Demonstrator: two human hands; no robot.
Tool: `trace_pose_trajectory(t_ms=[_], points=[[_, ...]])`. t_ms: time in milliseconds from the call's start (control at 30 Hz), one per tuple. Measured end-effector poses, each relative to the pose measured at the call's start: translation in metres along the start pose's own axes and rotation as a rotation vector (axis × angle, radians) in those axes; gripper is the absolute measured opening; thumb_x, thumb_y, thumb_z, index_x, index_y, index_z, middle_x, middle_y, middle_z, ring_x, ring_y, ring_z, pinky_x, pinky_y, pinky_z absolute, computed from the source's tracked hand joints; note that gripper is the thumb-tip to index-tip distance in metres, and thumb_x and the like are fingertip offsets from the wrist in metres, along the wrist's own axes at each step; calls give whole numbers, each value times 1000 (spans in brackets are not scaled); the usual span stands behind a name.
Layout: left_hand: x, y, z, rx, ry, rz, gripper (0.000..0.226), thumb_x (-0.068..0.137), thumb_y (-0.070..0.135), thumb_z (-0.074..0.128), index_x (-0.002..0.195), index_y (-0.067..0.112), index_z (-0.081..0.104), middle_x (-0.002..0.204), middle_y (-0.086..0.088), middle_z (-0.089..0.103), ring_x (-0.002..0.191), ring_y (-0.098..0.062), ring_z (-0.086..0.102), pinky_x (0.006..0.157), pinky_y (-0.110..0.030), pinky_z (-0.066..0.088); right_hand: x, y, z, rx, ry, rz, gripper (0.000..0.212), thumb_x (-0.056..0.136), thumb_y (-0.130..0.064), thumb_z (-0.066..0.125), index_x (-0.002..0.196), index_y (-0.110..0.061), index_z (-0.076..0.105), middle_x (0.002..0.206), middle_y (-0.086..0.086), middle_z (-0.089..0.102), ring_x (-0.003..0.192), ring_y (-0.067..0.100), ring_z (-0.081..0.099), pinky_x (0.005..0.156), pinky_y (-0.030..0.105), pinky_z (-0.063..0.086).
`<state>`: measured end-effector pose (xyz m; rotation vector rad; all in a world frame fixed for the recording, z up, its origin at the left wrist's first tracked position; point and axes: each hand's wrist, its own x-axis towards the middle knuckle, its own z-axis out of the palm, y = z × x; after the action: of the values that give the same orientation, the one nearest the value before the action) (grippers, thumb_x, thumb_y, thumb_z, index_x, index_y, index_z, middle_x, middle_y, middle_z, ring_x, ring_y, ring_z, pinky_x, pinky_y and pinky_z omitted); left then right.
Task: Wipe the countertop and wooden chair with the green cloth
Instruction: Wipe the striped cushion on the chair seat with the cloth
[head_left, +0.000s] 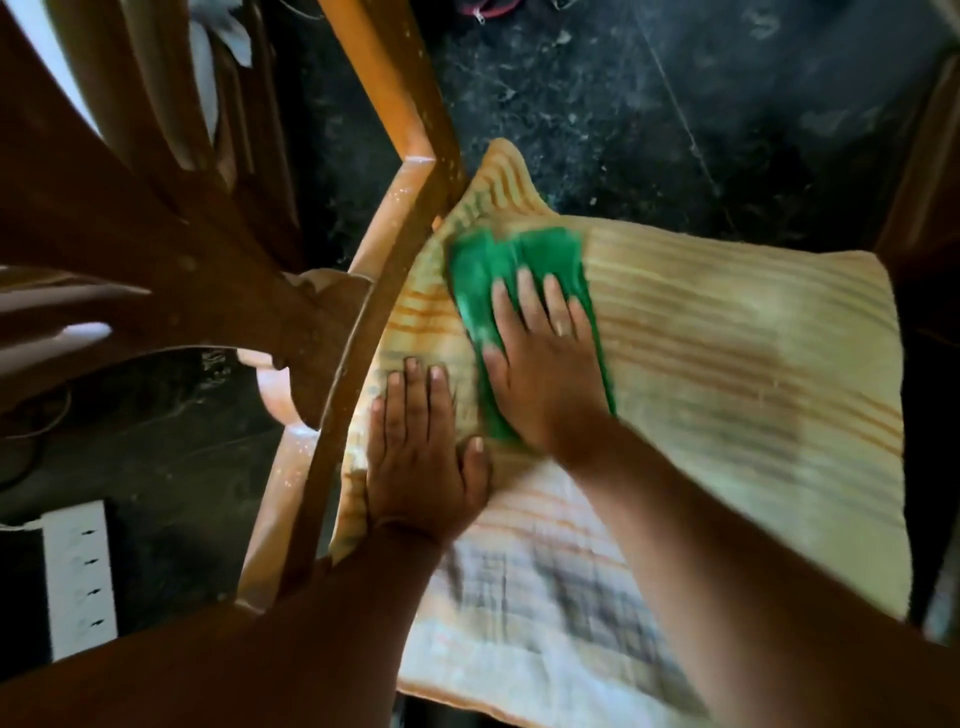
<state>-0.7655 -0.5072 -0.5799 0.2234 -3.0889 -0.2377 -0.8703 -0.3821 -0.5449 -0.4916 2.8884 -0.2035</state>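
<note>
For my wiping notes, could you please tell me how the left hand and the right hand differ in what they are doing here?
The right hand lies flat on the green cloth, pressing it onto the striped cushion; the left hand lies bare on the cushion, with no cloth under it. The right hand sits farther from the person, the left nearer and beside the wooden chair frame. Both are palm down, fingers extended.
</note>
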Motion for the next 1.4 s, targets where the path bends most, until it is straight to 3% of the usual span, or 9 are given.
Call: trace_pose_trajectory(t_ms=[200, 333, 467, 567, 833, 967, 1167, 1333, 1400], points=[[-1, 0, 0, -26, 12, 16, 75, 91, 47, 39, 154, 6, 31, 161, -19, 28, 149, -36, 27, 124, -49, 16, -244, 1, 12, 30, -198, 112, 62, 88, -45, 44, 145, -21, 45, 160, 8, 29, 139, 33, 40, 114, 47, 21], [-1, 0, 4, -27, 19, 10, 76, 91, 48, 38, 155, 7, 29, 163, -18, 26, 151, -34, 24, 124, -47, 13, -147, 2, 16, -8, -69, 67, 62, 95, -45, 33, 150, -15, 41, 159, 15, 33, 143, 40, 34, 115, 53, 21], [0, 0, 3, -14, -2, 1, 77, 90, 49, 37, 154, 7, 30, 162, -18, 26, 151, -35, 25, 124, -46, 11, 18, 3, 5, -23, 8, 112, 67, 97, -46, 28, 157, -17, 18, 165, 16, 18, 150, 39, 17, 119, 53, 11], [1, 2, 2, -4, 4, 12, 77, 90, 50, 35, 153, 6, 33, 161, -19, 29, 149, -36, 28, 123, -47, 14, 64, 12, 0, -16, 45, 129, 68, 96, -47, 25, 157, -20, 15, 166, 14, 14, 151, 37, 13, 120, 51, 7], [-1, -3, 5, 56, 52, 61, 74, 92, 44, 40, 154, 5, 30, 159, -24, 30, 146, -43, 30, 120, -52, 17, -266, 0, 25, 77, -18, 309, 68, 91, -44, 45, 154, -22, 32, 164, 9, 22, 146, 38, 32, 118, 51, 19], [0, -4, 4, 94, 38, 89, 73, 93, 43, 38, 156, 8, 23, 159, -27, 28, 145, -44, 30, 121, -52, 14, -216, 55, 17, 35, -3, 389, 62, 95, -43, 37, 153, -20, 35, 163, 13, 26, 146, 39, 29, 118, 52, 16], [0, 2, -7, 120, -14, 77, 74, 91, 41, 35, 155, 4, 24, 158, -30, 27, 144, -46, 29, 119, -54, 15, -35, 161, -24, 81, 134, 641, 66, 99, -47, 30, 158, -24, 14, 168, 11, 7, 153, 34, 5, 122, 49, 3], [9, 16, -26, 70, -117, 67, 86, 88, 58, 29, 154, 2, 22, 158, -31, 25, 144, -50, 25, 118, -63, 17, -120, 124, -8, 73, 157, 510, 66, 97, -45, 33, 158, -21, 20, 166, 15, 13, 151, 37, 12, 121, 50, 5], [29, 36, -29, 24, -106, 215, 91, 86, 67, 34, 154, 8, 20, 160, -27, 23, 146, -49, 22, 118, -63, 12, -201, 86, 10, 76, 112, 467, 66, 96, -45, 34, 157, -22, 22, 166, 13, 15, 151, 37, 15, 120, 50, 8]])
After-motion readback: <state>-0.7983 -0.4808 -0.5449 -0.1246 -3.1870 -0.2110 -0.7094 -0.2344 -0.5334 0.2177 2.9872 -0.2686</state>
